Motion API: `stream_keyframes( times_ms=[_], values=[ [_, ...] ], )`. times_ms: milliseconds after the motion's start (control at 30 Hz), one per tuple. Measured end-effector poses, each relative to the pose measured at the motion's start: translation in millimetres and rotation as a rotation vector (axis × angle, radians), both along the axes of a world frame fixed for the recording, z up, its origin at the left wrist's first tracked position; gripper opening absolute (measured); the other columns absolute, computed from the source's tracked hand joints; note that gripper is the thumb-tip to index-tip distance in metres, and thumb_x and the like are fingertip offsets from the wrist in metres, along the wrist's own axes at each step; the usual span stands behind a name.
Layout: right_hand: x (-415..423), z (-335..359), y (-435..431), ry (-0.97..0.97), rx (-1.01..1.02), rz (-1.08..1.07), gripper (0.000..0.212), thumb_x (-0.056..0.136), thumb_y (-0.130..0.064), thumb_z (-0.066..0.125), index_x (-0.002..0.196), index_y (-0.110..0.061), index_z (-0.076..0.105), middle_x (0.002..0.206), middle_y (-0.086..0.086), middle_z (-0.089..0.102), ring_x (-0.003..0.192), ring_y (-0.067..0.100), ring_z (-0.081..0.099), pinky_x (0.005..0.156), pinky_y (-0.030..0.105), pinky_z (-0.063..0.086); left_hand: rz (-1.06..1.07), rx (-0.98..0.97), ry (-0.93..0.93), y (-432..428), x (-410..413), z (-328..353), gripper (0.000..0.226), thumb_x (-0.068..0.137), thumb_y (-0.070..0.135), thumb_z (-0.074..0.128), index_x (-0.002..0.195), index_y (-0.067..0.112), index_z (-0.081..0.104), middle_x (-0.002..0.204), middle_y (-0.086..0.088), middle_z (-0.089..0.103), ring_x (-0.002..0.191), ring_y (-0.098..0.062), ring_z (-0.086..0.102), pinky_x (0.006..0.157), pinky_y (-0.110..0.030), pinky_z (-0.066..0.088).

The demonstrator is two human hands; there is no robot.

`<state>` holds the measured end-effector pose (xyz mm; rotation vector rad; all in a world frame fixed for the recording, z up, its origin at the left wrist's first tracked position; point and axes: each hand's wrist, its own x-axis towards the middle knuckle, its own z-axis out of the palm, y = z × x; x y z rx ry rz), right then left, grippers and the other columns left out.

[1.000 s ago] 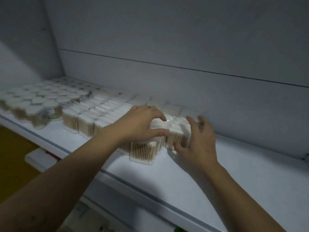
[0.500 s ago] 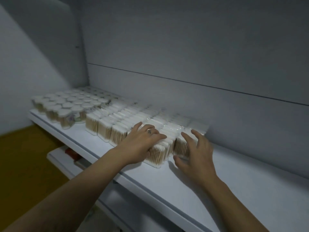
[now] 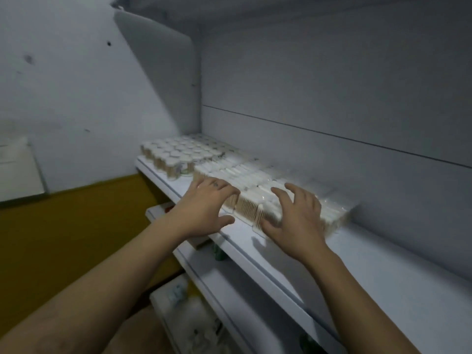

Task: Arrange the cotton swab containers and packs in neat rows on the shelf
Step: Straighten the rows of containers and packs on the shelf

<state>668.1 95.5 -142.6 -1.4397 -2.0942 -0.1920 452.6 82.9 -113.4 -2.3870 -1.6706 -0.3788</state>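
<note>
- Grey back panels [image 3: 332, 85] close off a white shelf [image 3: 383, 272]. A pale side wall [image 3: 63, 85] stands to the left, with an ochre band [image 3: 63, 226] low down.
- Beneath it I see a lower shelf [image 3: 224, 284] with blurred items I can't identify.
- Round swab containers [image 3: 176, 155] stand in rows at the shelf's far left end, and swab packs [image 3: 250, 177] sit in rows just beside them.
- My left hand [image 3: 204, 210] rests on the front packs, fingers [image 3: 222, 191] spread and gripping nothing.
- My right hand [image 3: 297, 218] lies over the right-end packs, fingers splayed wide, thumb against the front pack.
</note>
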Motion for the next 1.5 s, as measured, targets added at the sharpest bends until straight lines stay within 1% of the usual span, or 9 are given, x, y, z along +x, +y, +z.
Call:
stream_keyframes(
  times_ms=[100,233,433,600,900,1033,1267,1400,1500],
  values=[
    [-32,13,-9,0.008,-0.016,0.072,0.067,0.083,-0.048,0.06,0.143,-0.027,0.036,0.152,0.004,0.025,0.139,0.022,0.015,0.117,0.044,0.009,0.108,0.01,0.009,-29,-27,5,0.061,0.09,0.054,0.056,0.144,0.034,0.034,0.148,0.007,0.039,0.139,-0.017,0.028,0.116,-0.041,0.02],
    [-71,24,-21,0.007,-0.015,0.15,0.068,0.084,-0.049,0.059,0.143,-0.03,0.034,0.152,0.002,0.023,0.14,0.02,0.013,0.118,0.045,0.007,0.219,0.011,-0.047,-53,-60,10,0.06,0.09,0.056,0.055,0.143,0.035,0.036,0.149,0.007,0.039,0.139,-0.016,0.029,0.114,-0.04,0.022],
    [-123,32,-22,-0.091,-0.029,0.15,0.07,0.083,-0.055,0.056,0.144,-0.032,0.03,0.154,0.001,0.021,0.141,0.021,0.014,0.118,0.046,0.008,0.272,0.048,-0.126,-63,-112,10,0.061,0.089,0.058,0.053,0.143,0.034,0.036,0.149,0.005,0.04,0.138,-0.017,0.031,0.113,-0.039,0.024],
    [-183,33,-11,-0.143,-0.053,0.11,0.071,0.083,-0.054,0.057,0.144,-0.031,0.031,0.154,0.003,0.021,0.143,0.022,0.014,0.118,0.046,0.007,0.254,0.048,-0.183,-52,-168,4,0.062,0.089,0.057,0.055,0.144,0.035,0.035,0.149,0.005,0.04,0.138,-0.016,0.032,0.114,-0.039,0.023],
    [-276,30,8,-0.094,-0.108,0.025,0.068,0.083,-0.051,0.058,0.143,-0.034,0.031,0.154,0.002,0.021,0.143,0.022,0.014,0.118,0.045,0.008,0.168,-0.002,-0.209,-14,-266,-9,0.062,0.089,0.056,0.056,0.144,0.035,0.035,0.149,0.006,0.04,0.138,-0.016,0.032,0.114,-0.04,0.025],
    [-291,22,13,-0.085,-0.144,-0.034,0.067,0.085,-0.05,0.056,0.144,-0.032,0.031,0.154,0.001,0.023,0.142,0.021,0.017,0.118,0.045,0.01,0.09,-0.015,-0.226,7,-287,-14,0.061,0.09,0.055,0.056,0.144,0.036,0.035,0.15,0.007,0.039,0.139,-0.015,0.03,0.115,-0.04,0.023],
    [-304,17,41,-0.103,-0.171,-0.082,0.066,0.086,-0.05,0.055,0.144,-0.032,0.032,0.153,0.0,0.024,0.141,0.019,0.018,0.118,0.041,0.012,0.024,-0.045,-0.28,53,-302,-29,0.06,0.09,0.055,0.056,0.143,0.037,0.035,0.149,0.01,0.04,0.138,-0.013,0.031,0.114,-0.039,0.025],
    [-313,9,74,-0.088,-0.181,-0.059,0.064,0.086,-0.048,0.055,0.143,-0.03,0.034,0.151,-0.001,0.028,0.139,0.018,0.021,0.117,0.039,0.015,0.036,-0.082,-0.289,86,-308,-37,0.06,0.09,0.054,0.056,0.143,0.037,0.035,0.148,0.011,0.04,0.138,-0.012,0.03,0.114,-0.038,0.026],
    [-325,5,109,-0.061,-0.158,-0.029,0.064,0.086,-0.05,0.056,0.143,-0.03,0.036,0.149,-0.002,0.031,0.138,0.018,0.024,0.115,0.038,0.017,0.064,-0.102,-0.25,112,-316,-38,0.06,0.089,0.056,0.056,0.143,0.038,0.035,0.149,0.011,0.039,0.139,-0.012,0.028,0.113,-0.038,0.025]
  ],
)
